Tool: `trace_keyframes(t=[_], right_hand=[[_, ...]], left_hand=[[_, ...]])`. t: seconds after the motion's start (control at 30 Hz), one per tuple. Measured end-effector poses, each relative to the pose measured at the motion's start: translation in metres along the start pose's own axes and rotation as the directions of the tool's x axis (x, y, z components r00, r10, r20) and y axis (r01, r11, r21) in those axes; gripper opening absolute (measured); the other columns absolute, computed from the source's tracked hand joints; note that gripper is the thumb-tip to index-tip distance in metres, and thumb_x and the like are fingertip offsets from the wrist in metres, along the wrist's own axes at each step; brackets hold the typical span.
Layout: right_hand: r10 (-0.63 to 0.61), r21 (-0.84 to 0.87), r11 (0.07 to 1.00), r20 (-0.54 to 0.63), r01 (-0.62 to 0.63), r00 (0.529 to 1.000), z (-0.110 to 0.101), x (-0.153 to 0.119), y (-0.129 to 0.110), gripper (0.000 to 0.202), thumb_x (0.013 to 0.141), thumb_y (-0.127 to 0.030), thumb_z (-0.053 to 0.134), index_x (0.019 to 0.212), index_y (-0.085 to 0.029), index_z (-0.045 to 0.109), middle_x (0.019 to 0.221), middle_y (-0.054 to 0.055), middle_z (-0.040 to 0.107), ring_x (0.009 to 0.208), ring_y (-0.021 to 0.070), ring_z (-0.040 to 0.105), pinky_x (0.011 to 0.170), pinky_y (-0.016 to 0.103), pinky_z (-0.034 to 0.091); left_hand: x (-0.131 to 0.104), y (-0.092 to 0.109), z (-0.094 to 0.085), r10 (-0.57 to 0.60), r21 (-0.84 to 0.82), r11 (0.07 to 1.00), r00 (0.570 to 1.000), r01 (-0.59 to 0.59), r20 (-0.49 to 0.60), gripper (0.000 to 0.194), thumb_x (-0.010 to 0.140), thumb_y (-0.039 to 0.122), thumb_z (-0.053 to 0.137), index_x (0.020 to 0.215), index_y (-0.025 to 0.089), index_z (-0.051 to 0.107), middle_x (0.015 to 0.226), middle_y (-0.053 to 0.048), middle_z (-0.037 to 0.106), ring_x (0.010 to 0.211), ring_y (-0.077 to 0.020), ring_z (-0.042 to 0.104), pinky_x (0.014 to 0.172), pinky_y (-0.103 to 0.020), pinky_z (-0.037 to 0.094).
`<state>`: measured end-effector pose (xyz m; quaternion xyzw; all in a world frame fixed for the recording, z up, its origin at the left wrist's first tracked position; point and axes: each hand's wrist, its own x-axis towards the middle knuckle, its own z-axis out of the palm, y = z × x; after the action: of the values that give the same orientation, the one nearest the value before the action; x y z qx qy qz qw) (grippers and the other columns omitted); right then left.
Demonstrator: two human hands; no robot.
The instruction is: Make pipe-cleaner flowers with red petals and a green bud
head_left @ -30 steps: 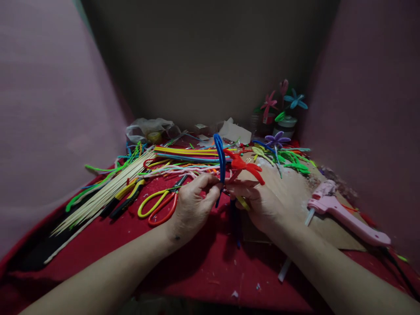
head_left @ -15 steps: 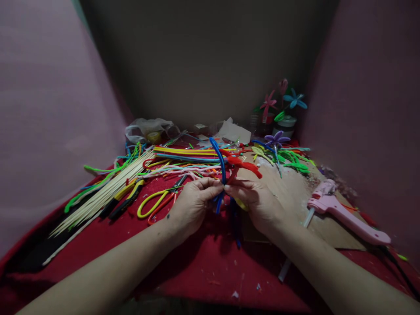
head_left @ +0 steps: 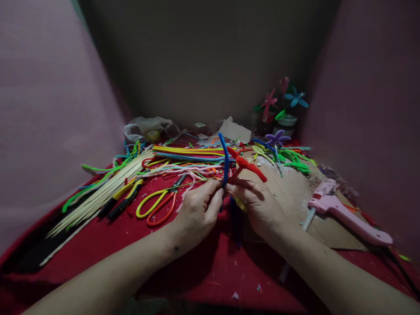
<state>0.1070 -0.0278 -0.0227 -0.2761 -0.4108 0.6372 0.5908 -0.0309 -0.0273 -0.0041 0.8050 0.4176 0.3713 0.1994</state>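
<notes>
My left hand (head_left: 200, 209) is closed at the middle of the view, its thumb and fingers pinching a blue pipe cleaner (head_left: 226, 159) that rises above them. My right hand (head_left: 259, 205) touches it fingertip to fingertip, closed around the lower part of a red pipe-cleaner piece (head_left: 243, 162) whose arms spread upward and to the right. A bit of yellow (head_left: 240, 204) shows under my right fingers, and dark blue strands (head_left: 235, 223) hang below. The exact join between blue and red is hidden by the fingertips.
Scissors (head_left: 157, 205), pliers (head_left: 126, 201) and wooden sticks (head_left: 105, 190) lie left, beside coloured pipe cleaners (head_left: 193, 151). On the right, a pink glue gun (head_left: 349, 214) rests on cardboard (head_left: 323, 234). Fuzzy flowers (head_left: 295, 98) stand in jars (head_left: 285, 124) behind.
The blue pipe cleaner has shifted right and stands straighter, its lower end now mostly covered. My left hand has turned, its thumb lower. The red piece has moved slightly right.
</notes>
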Motion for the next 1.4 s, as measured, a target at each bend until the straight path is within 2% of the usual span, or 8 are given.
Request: trace_keyframes(t=[0.2,0.4,0.67,0.83,1.0,1.13,1.3,1.4], right_hand=[[0.006,-0.051,0.999,-0.044,-0.008,0.999,0.000,-0.001,-0.002,0.016,0.064,-0.030,0.073,0.077,-0.022,0.072,0.072,0.001,0.067,0.073,0.0182,0.059,0.067,0.030,0.044],[0.046,-0.032,0.998,-0.088,-0.049,0.995,0.001,-0.001,0.002,0.012,0.063,-0.028,0.074,0.074,-0.021,0.073,0.068,-0.001,0.063,0.064,0.0133,0.053,0.065,0.028,0.041],[0.018,-0.070,0.997,-0.100,-0.025,0.995,0.000,0.000,0.005,0.014,0.067,-0.024,0.071,0.081,-0.022,0.074,0.079,0.001,0.065,0.069,0.0142,0.055,0.068,0.029,0.043],[-0.046,-0.146,0.989,-0.085,0.034,0.995,0.000,-0.001,0.004,0.014,0.068,-0.026,0.070,0.082,-0.023,0.074,0.087,0.002,0.067,0.091,0.0183,0.057,0.081,0.030,0.042],[-0.099,-0.286,0.956,-0.104,0.066,0.990,0.001,-0.001,0.003,0.013,0.067,-0.029,0.071,0.076,-0.020,0.074,0.073,0.000,0.065,0.077,0.0161,0.056,0.076,0.029,0.042],[-0.097,-0.272,0.961,-0.137,0.057,0.986,0.003,-0.003,0.004,0.011,0.064,-0.027,0.073,0.074,-0.020,0.074,0.068,-0.002,0.064,0.071,0.0151,0.057,0.069,0.028,0.044],[-0.112,-0.205,0.974,-0.043,0.101,0.993,0.007,-0.003,0.005,0.021,0.068,-0.023,0.070,0.089,-0.024,0.072,0.085,0.001,0.070,0.090,0.0208,0.060,0.082,0.034,0.046],[-0.142,-0.225,0.965,-0.014,0.135,0.990,0.009,-0.003,0.002,0.025,0.064,-0.021,0.073,0.089,-0.026,0.072,0.089,0.000,0.071,0.091,0.0208,0.061,0.084,0.037,0.046]], left_hand=[[-0.002,-0.010,0.003,0.157,0.296,0.941,0.987,-0.163,0.044,0.018,0.087,0.019,0.038,0.095,0.018,0.054,0.073,-0.003,0.061,0.063,-0.0131,0.057,0.061,-0.023,0.042],[0.000,-0.004,0.001,-0.041,0.143,0.989,0.998,0.035,0.044,0.020,0.087,0.019,0.038,0.070,0.019,0.049,0.059,0.002,0.052,0.052,-0.0089,0.045,0.053,-0.020,0.036],[0.001,-0.001,0.002,-0.122,0.060,0.991,0.989,0.118,0.079,0.019,0.086,0.018,0.036,0.076,0.019,0.052,0.057,0.002,0.056,0.051,-0.0110,0.051,0.053,-0.022,0.039],[0.002,-0.005,0.003,-0.056,0.194,0.980,0.991,0.032,0.119,0.019,0.082,0.011,0.035,0.085,0.017,0.054,0.059,0.000,0.057,0.051,-0.0118,0.052,0.053,-0.023,0.039],[-0.002,-0.010,0.003,0.020,0.405,0.910,0.985,-0.089,0.171,0.017,0.085,0.011,0.034,0.083,0.015,0.050,0.066,-0.003,0.058,0.055,-0.0145,0.053,0.054,-0.026,0.040],[-0.005,-0.012,0.003,0.049,0.504,0.848,0.972,-0.162,0.229,0.015,0.086,0.012,0.035,0.091,0.014,0.048,0.076,-0.007,0.060,0.062,-0.0166,0.057,0.056,-0.027,0.043],[-0.004,-0.018,0.000,0.147,0.485,0.845,0.971,-0.223,0.189,0.019,0.079,0.004,0.036,0.090,0.012,0.049,0.065,-0.003,0.055,0.053,-0.0151,0.052,0.050,-0.026,0.039],[0.000,-0.016,-0.004,0.168,0.315,0.929,0.979,-0.195,0.112,0.015,0.078,0.005,0.038,0.079,0.014,0.050,0.057,0.001,0.049,0.049,-0.0114,0.045,0.047,-0.023,0.034]])
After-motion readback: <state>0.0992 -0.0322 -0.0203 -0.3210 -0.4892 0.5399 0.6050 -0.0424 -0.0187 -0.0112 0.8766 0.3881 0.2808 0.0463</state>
